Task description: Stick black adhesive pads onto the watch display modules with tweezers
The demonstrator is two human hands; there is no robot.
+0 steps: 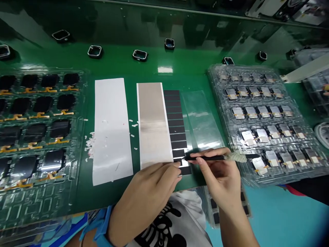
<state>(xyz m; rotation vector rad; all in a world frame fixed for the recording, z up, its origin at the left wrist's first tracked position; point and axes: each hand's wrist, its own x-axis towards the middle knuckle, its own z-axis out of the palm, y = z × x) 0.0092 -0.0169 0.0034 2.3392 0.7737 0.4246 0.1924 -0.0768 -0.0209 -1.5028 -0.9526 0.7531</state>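
Observation:
My right hand (221, 171) grips a slim black pointed tool (213, 158) with pale wrapping near its back end; I cannot tell its exact kind. The tip points left, at the lower part of a sheet of black strips (176, 118). My left hand (154, 185) lies across the bottom of that sheet, its fingers pressed together near the tool's tip. Whatever they may pinch is hidden. Beside it, a beige sheet with white edges (153, 113) reaches down to my left fingers. A white paper sheet (111, 130) lies further left.
Clear plastic trays flank the work: the left tray (79, 103) holds black screens with orange flex cables, the right tray (218, 92) silvery parts. Clear film (205, 120) lies beside the strips. White scraps (89, 145) are scattered at left. Several watch cases (140, 55) stand along the back.

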